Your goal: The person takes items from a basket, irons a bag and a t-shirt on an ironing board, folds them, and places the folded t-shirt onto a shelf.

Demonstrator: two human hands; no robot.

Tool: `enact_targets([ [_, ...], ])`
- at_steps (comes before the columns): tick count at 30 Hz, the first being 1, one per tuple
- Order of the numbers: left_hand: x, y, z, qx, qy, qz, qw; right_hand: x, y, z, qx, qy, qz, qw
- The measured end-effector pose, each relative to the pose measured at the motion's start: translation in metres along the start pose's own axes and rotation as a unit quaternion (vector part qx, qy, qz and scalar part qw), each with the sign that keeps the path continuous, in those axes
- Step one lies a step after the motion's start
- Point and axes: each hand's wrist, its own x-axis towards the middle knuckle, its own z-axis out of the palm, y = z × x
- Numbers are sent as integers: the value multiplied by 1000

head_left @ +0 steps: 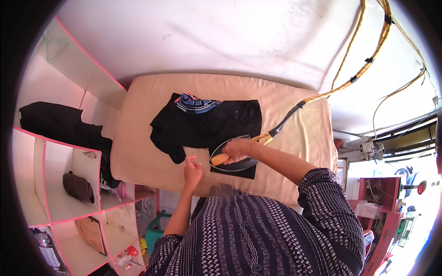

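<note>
My right hand (238, 150) is wrapped round the orange handle of a clothes iron (220, 160) with a grey base. The iron rests on the lower right part of a black garment (207, 126), which lies spread on a padded surface under beige cloth (294, 175). A blue, white and red print (195, 105) shows along the garment's far edge. My left hand (193, 174) is beside the garment's near left corner, its fingers curled closed. Whether anything is between them is hidden.
A yellow-and-black cable (368, 69) runs from the iron's rear to the upper right. White shelves (50, 175) with pink edges stand at left, holding dark cloth (60, 124) and a dark bundle (78, 187). A green plastic stool (156, 227) is below the bed-like surface, a pink cabinet (382, 221) at right.
</note>
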Motion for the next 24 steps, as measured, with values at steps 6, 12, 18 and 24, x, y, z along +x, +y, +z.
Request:
enact_targets([
  [6, 8, 11, 2, -80, 84, 51, 992, -21, -53, 19, 36, 177, 155, 971],
  [12, -27, 9, 14, 147, -19, 350, 925, -51, -11, 13, 121, 312, 399, 854],
  [18, -17, 15, 9, 80, -34, 311, 946, -79, 22, 6, 33, 237, 299, 924],
  [24, 6, 43, 20, 78, -51, 385, 918, -62, 13, 4, 29, 273, 318, 907],
])
